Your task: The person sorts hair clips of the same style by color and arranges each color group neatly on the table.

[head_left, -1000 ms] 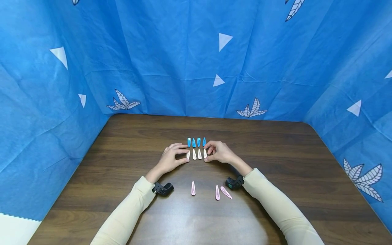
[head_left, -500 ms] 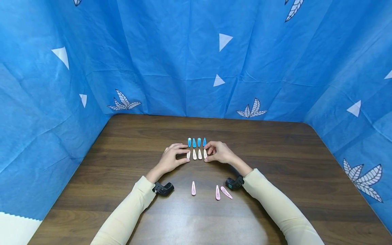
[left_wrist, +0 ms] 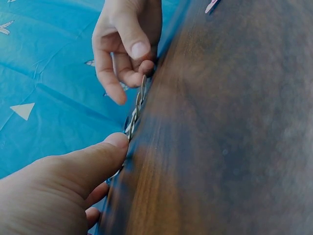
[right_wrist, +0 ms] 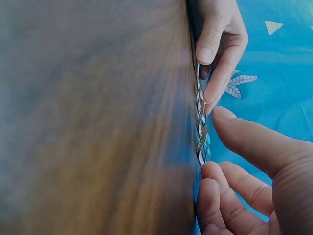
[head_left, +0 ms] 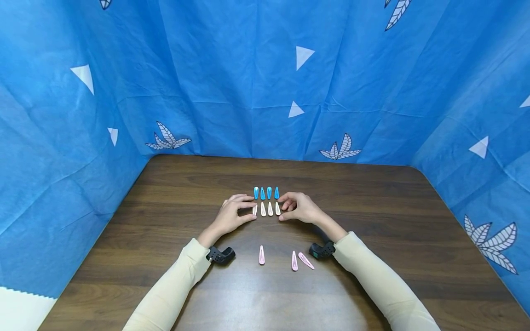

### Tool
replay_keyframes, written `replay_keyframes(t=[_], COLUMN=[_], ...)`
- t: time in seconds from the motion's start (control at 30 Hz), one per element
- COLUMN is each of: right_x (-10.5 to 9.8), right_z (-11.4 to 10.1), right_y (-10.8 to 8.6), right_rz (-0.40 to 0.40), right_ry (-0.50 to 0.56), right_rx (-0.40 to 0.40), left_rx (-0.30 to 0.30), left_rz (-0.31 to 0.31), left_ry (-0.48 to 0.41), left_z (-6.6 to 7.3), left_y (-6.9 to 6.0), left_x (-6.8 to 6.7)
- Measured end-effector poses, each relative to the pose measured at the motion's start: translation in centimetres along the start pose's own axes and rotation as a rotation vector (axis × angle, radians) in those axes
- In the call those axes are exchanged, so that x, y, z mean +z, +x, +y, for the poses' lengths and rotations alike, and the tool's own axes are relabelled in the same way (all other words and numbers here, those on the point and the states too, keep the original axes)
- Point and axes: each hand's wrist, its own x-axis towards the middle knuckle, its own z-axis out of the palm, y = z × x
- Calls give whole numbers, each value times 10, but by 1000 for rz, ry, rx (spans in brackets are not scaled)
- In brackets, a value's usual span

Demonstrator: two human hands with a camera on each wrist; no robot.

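A row of cream-white snap hair clips lies on the table in the head view, with a row of blue hair clips (head_left: 269, 193) just behind it. At the left end of the white row, my left hand (head_left: 227, 216) pinches the leftmost white hair clip (head_left: 255, 210) lengthwise between thumb and fingers, partly covering it. My right hand (head_left: 304, 209) hovers just right of the rightmost white hair clip (head_left: 278, 209), apart from it, fingers bent and holding nothing. In the right wrist view, a gap shows between the right thumb (right_wrist: 244, 139) and fingers.
Nearer the person lie three pink hair clips: one left (head_left: 262, 255), one further right (head_left: 294, 261) and a slanted one (head_left: 306, 260) beside it. Blue cloth (head_left: 273, 82) surrounds the back and sides of the brown wooden table (head_left: 165, 188).
My right hand has let go of the rightmost white hair clip and moved slightly right. The left hand stays at the leftmost white clip.
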Motion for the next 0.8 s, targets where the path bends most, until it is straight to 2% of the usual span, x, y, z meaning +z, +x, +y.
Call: replay_keyframes(t=[0.33, 0.5, 0.8], right_x=[-4, -7, -11], right_z=[-1, -2, -7], right_y=[-18, -30, -54], right_rz=[-10, -13, 9], right_ry=[22, 30, 22], right_rx=[-8, -13, 7], left_rx=[19, 10, -14], left_rz=[13, 7, 35], left_ry=[-13, -32, -74], left_z=[0, 1, 12], left_y=[0, -1, -1], left_x=[-1, -2, -8])
